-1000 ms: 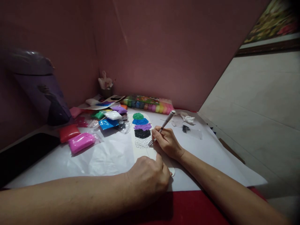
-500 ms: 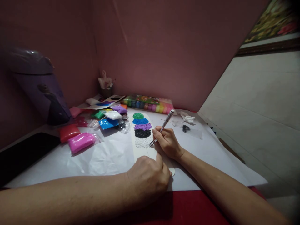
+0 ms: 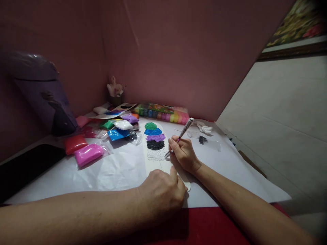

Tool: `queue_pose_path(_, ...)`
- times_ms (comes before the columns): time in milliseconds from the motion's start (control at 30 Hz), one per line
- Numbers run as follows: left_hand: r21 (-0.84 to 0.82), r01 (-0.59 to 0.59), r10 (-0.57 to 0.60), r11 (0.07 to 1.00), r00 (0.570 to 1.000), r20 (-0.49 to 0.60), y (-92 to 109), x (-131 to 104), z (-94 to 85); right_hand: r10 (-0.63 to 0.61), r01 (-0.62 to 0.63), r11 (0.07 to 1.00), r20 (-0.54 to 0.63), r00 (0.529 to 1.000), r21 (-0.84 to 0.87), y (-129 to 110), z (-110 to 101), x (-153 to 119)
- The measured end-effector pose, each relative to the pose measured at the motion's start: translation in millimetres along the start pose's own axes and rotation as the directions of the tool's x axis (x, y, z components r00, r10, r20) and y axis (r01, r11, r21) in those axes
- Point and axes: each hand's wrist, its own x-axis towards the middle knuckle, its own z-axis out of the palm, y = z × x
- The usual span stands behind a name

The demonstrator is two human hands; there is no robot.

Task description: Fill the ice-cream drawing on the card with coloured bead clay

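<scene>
A white card [image 3: 151, 166] lies on the white sheet, bearing stacked bands of textured clay: green [image 3: 150, 126], blue [image 3: 153, 131], purple [image 3: 155, 137], black [image 3: 155, 145] and white [image 3: 156, 155]. My right hand [image 3: 184, 153] pinches a small fork [image 3: 184, 128] with a striped handle, tilted up to the right. Its tines are at the right edge of the white band; whether they touch the clay I cannot tell. My left hand [image 3: 163, 194] rests over the card's near end, index finger out and the other fingers curled, holding it down. Those curled fingertips are mostly hidden.
Bagged clay lies to the left, including pink [image 3: 89, 155], red [image 3: 75, 144] and blue [image 3: 118, 134] packets. A long multicoloured clay pack [image 3: 163, 113] is by the wall. White clay [image 3: 204, 128] and a black scrap [image 3: 203, 140] sit right. A dark flat object [image 3: 30, 170] lies far left.
My right hand and the fork have shifted slightly to the right, bringing the tines to the edge of the white band. My left hand and the card stay put.
</scene>
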Motion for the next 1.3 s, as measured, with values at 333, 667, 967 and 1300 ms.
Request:
queue_pose_path(333, 0.033, 0.009, -0.007, 0.999, 0.999, -0.041, 0.4, -1.2, 5.8, 0.069, -0.074, 0.997, -0.163, 0.984, -0.027, 5.4, 2.8, 1.1)
queue_pose_path(667, 0.005, -0.004, 0.004, 1.000, 0.998, -0.065, 0.0, -0.7, 3.9, 0.076, -0.077, 0.997, -0.040, 0.996, -0.021, 1.7, 1.8, 0.2)
queue_pose_path(967, -0.018, 0.009, -0.010, 1.000, 0.999, -0.044, 0.5, -0.8, 2.9, 0.063, -0.063, 0.998, 0.000, 0.998, 0.021, 1.0, 2.4, -0.2)
queue_pose_path(1300, 0.009, -0.004, 0.005, 1.000, 0.996, -0.083, -0.1, -0.4, 1.4, 0.054, -0.053, 0.998, 0.012, 0.998, -0.021, 1.0, 2.0, 0.9)
